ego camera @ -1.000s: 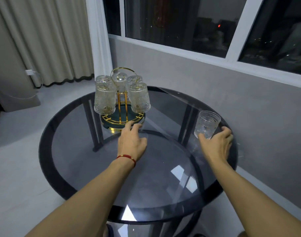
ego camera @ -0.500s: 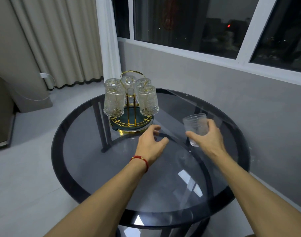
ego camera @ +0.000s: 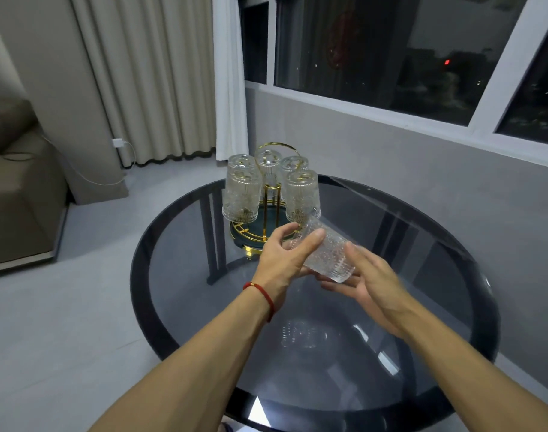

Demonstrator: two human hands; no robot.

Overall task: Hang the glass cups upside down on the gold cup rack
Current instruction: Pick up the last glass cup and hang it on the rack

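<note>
Beyond the hands (ego camera: pixel 322 266) the gold cup rack (ego camera: pixel 268 213) blocks the way, its hanging cups (ego camera: pixel 302 196) just past the fingertips; nearer, left and right of them, the tabletop (ego camera: pixel 422 291) lies bare.

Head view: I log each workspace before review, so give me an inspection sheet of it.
Surface: round dark glass table, reflective.
Job's things: gold cup rack bears five upside-down cups; sixth glass cup held tilted in front of it.
Clutter: nothing seen.
Grippers: left hand grips the cup; right hand supports its base with fingers open.
Cables: white charger cable at the wall.
Surroundings: curtains, sofa, dark window.
</note>
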